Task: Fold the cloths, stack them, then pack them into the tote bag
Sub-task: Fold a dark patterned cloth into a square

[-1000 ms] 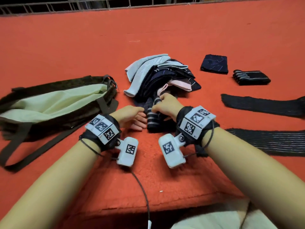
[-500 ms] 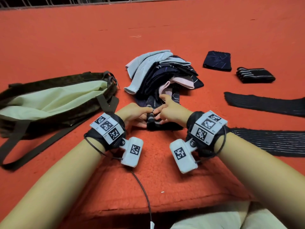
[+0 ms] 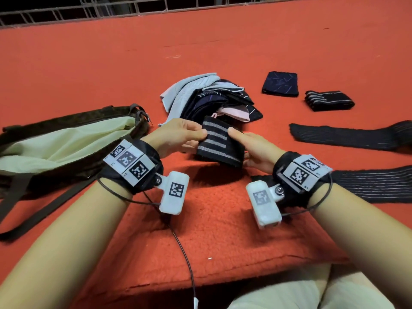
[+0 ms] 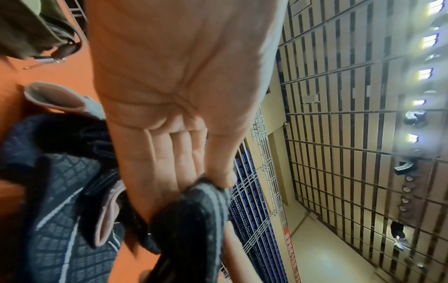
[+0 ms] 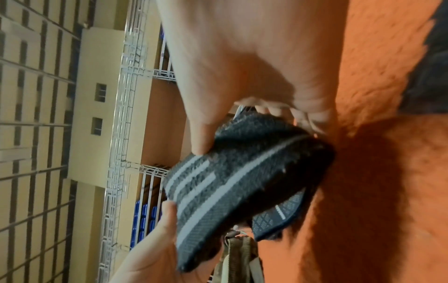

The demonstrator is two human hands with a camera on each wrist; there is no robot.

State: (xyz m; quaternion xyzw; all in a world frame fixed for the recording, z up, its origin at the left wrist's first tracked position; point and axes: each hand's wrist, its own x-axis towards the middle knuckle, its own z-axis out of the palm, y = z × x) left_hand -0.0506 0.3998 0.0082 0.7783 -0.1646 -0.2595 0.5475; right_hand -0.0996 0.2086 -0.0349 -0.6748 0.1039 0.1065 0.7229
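A folded black cloth with grey stripes [image 3: 219,142] is held up just above the red carpet. My left hand [image 3: 178,136] pinches its left edge between thumb and fingers. My right hand [image 3: 252,148] grips its right edge, thumb on top and fingers under. The same cloth [image 5: 232,183] fills the right wrist view, and its edge [image 4: 191,220] shows at the fingertips in the left wrist view. Behind it lies a loose pile of cloths [image 3: 209,97], pale blue, navy and pink. The tote bag [image 3: 62,148], dark with a pale green lining, lies flat to the left.
Two folded cloths, one navy [image 3: 280,84] and one black striped [image 3: 328,100], lie at the back right. Two long black cloths [image 3: 347,136] [image 3: 374,184] are spread flat on the right. The bag's straps [image 3: 40,210] trail at front left. A metal fence [image 3: 111,7] borders the far edge.
Both hands have lifted the folded striped cloth off the carpet, in front of the pile; before, they were pressing it down on the carpet. The head view has tilted.
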